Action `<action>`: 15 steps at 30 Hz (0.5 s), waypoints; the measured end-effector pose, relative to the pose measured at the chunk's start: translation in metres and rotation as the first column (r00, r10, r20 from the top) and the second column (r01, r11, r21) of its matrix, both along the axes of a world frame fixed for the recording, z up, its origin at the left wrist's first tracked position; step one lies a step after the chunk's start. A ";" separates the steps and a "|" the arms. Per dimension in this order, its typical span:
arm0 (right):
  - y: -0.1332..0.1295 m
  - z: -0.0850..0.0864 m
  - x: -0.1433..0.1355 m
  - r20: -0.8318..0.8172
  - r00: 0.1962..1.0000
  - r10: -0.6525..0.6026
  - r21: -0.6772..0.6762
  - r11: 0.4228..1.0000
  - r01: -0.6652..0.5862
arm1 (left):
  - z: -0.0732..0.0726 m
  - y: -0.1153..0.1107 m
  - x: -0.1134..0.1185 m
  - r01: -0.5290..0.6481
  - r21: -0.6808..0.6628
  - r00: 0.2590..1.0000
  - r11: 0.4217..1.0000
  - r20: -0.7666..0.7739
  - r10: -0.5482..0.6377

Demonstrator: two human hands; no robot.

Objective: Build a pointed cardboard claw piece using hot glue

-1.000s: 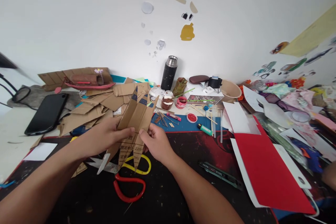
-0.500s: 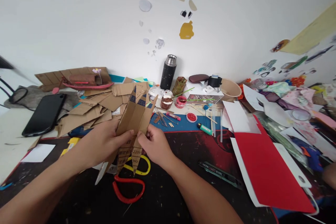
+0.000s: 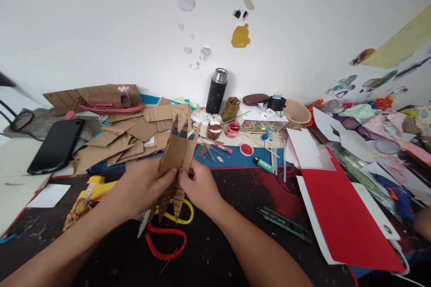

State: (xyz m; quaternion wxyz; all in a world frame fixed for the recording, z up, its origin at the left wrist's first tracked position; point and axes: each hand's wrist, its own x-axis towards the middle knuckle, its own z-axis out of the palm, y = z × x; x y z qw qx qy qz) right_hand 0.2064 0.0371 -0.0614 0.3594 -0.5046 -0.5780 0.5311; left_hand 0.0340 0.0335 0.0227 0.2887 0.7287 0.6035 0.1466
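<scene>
Between my hands stands a folded cardboard piece with pointed ends at top and bottom and dark printing on it. My left hand grips its left side, thumb across the front. My right hand pinches the right side near the middle, its thumb close to the left thumb. Below the cardboard, scissors with one yellow and one red handle loop lie on the dark mat; the cardboard hides part of them. A yellow glue gun lies partly behind my left forearm.
Cardboard scraps are piled behind my left hand, beside a black phone. A black flask and paint jars stand at the back. A cutter and red sheet lie right.
Both hands have brought the cardboard slightly right, and its panels now sit closer together. My left hand has shifted right, showing more of the yellow glue gun.
</scene>
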 end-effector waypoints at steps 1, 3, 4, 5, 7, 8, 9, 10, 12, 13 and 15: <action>0.001 0.000 0.000 -0.013 1.000 0.003 -0.006 1.000 -0.003 | -0.002 0.001 -0.001 0.010 -0.007 1.000 1.000 -0.004 -0.010; 0.003 0.000 0.001 -0.069 0.997 0.016 -0.028 0.999 -0.018 | -0.004 0.003 -0.003 0.021 -0.012 0.999 1.000 0.025 -0.021; 0.004 0.000 0.001 -0.104 0.994 0.023 -0.040 0.999 -0.028 | -0.004 0.005 -0.005 0.020 -0.017 0.998 1.000 0.058 -0.019; 0.005 0.001 0.002 -0.138 0.990 0.029 -0.048 0.998 -0.036 | -0.004 0.006 -0.006 0.018 -0.031 0.995 0.999 0.102 -0.014; 0.006 0.002 0.003 -0.197 0.980 0.032 -0.042 0.998 -0.041 | -0.003 0.008 -0.009 0.019 -0.088 0.977 0.996 0.212 0.000; 0.007 0.003 0.003 -0.222 0.974 0.031 -0.035 0.999 -0.039 | -0.003 0.009 -0.011 0.025 -0.125 0.962 0.992 0.273 0.010; 0.008 0.004 0.004 -0.247 0.969 0.026 -0.029 0.999 -0.034 | -0.003 0.009 -0.012 0.030 -0.155 0.942 0.987 0.333 0.024; 0.008 0.004 0.005 -0.273 0.962 0.020 -0.031 0.999 -0.029 | -0.003 0.009 -0.013 0.031 -0.175 0.921 0.984 0.388 0.040; 0.009 0.005 0.005 -0.317 0.949 0.004 -0.054 0.998 -0.023 | -0.005 0.010 -0.016 0.025 -0.195 0.884 0.981 0.463 0.069; 0.010 0.005 0.005 -0.334 0.942 -0.004 -0.071 0.997 -0.021 | -0.007 0.011 -0.017 0.024 -0.199 0.873 0.980 0.482 0.077; 0.011 0.004 0.005 -0.360 0.933 -0.024 -0.110 0.994 -0.017 | -0.010 0.014 -0.020 0.034 -0.202 0.862 0.979 0.501 0.074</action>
